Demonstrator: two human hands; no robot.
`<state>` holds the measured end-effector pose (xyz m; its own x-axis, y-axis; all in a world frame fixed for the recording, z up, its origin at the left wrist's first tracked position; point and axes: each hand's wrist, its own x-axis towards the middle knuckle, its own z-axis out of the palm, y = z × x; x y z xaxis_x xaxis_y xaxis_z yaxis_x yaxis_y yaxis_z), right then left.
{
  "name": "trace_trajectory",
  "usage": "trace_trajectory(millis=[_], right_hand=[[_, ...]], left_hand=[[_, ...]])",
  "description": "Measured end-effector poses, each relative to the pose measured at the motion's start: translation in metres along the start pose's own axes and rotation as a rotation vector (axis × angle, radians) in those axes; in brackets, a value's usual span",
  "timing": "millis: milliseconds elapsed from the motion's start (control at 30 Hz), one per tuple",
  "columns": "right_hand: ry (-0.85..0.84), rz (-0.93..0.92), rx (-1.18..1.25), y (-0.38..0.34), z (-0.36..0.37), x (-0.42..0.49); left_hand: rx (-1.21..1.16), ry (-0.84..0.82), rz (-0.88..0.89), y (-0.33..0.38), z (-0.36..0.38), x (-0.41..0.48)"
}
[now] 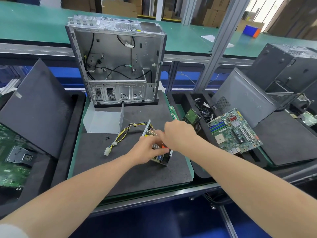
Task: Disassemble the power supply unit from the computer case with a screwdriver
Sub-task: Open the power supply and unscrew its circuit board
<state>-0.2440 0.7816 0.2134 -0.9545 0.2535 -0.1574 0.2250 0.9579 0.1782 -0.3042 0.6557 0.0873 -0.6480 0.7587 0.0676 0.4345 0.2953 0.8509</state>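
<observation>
Left hand (145, 151) gripping power supply unit (162, 159); right hand (178, 133) grip unreadable, fingers hidden; orange object (165, 147) between hands mostly occluded.

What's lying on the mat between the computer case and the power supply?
Head view: a bent grey metal cover lies between the computer case and the power supply, beside the supply's yellow-black cable bundle.

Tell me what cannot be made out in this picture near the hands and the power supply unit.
All in the head view:
The middle of the power supply unit is hidden under the left hand, which holds it.
Screwdriver: only an orange bit shows; the hands cover its tip.
Right hand: fingers motion-blurred, so its grip is unclear.
Small black part on the mat: too small to name.
</observation>
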Motion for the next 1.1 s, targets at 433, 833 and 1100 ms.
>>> trace_trajectory(millis=[433, 833, 1100], right_hand=[[-0.297, -0.65, 0.098, 0.032, -0.018, 0.016], [0.171, -0.017, -0.014, -0.002, 0.014, -0.001], [-0.125, -0.367, 0.159, 0.023, -0.005, 0.006]], left_hand=[[-0.012, -0.007, -0.028, -0.008, -0.003, 0.0], [0.023, 0.042, -0.001, -0.001, 0.001, 0.001], [0.027, 0.047, 0.009, -0.005, 0.002, 0.001]])
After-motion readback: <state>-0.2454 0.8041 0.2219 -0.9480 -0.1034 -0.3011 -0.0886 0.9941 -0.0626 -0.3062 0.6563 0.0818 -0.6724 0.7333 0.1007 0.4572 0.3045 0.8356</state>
